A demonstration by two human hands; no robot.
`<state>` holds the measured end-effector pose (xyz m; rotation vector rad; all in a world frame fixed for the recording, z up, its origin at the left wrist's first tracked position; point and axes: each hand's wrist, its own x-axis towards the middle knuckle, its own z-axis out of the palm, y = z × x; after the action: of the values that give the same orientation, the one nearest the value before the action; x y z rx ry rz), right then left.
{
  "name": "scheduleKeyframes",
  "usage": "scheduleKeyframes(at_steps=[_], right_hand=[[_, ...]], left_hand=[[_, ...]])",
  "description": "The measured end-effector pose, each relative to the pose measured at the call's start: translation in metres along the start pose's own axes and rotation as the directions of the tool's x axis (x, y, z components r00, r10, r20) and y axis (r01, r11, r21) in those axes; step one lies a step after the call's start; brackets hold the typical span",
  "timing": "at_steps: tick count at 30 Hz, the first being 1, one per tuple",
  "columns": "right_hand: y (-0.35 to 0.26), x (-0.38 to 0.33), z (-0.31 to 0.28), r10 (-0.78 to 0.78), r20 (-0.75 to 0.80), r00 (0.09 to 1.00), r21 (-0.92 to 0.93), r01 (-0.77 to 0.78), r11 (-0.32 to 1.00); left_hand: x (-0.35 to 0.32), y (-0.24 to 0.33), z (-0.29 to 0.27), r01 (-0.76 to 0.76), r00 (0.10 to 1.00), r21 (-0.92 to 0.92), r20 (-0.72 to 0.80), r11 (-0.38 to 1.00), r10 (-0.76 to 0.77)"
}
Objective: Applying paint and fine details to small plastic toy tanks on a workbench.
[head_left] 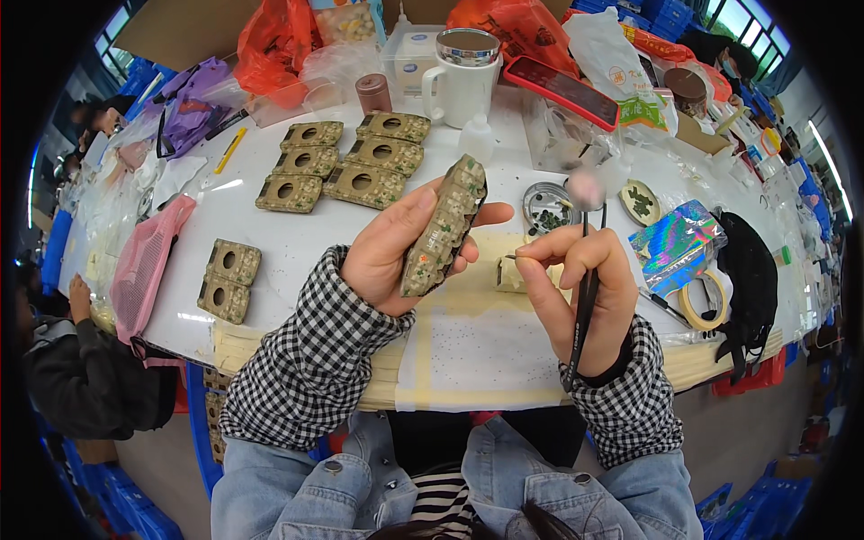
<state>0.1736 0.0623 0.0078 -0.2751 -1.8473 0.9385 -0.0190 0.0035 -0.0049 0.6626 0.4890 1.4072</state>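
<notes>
My left hand [391,243] grips a camouflage-patterned moulded piece [445,225], tilted upright with its long edge toward me. In my closed right hand [589,279] is a pair of black tweezers [586,310], prongs pointing away from me. The thumb and forefinger of that hand also pinch a tiny dark bit [511,256]. A blurred pinkish round thing [586,189] shows by the prongs; I cannot tell what it is. Behind my right fingers are a small cream block [510,274] and a round clear dish [544,193] with dark green bits.
Several camouflage pieces with round holes [297,162] lie at the back left, and another one [229,281] nearer left. A white mug [463,90], red phone [562,92], lid of green bits [639,203], tape roll [704,301] and black pouch [749,279] stand around.
</notes>
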Motion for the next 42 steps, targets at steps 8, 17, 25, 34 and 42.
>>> scheduleKeyframes(at_steps=[8, 17, 25, 34, 42], right_hand=[[-0.002, 0.001, 0.0, 0.004, 0.007, 1.0, -0.01, -0.004, 1.0], [0.001, 0.0, -0.005, 0.124, 0.033, 0.992, 0.124, -0.127, 0.984], [-0.003, 0.004, -0.006, 0.422, 0.046, 0.905, 0.491, -0.388, 0.78], [-0.001, 0.004, -0.008, 0.445, 0.046, 0.894, 0.517, -0.402, 0.755], [-0.002, 0.005, -0.006, 0.438, 0.043, 0.898, 0.505, -0.398, 0.766]], left_hand=[[-0.002, 0.002, -0.004, -0.035, 0.998, 0.015, 0.053, 0.999, 0.034], [0.0, 0.0, 0.001, -0.151, 0.974, -0.01, -0.175, 0.988, 0.147], [-0.005, 0.009, 0.001, -0.246, 0.954, -0.086, -0.199, 0.965, 0.225], [-0.006, 0.005, 0.007, -0.291, 0.927, 0.271, -0.155, 0.917, 0.34], [-0.008, -0.003, 0.005, -0.233, 0.928, 0.317, -0.21, 0.919, 0.307]])
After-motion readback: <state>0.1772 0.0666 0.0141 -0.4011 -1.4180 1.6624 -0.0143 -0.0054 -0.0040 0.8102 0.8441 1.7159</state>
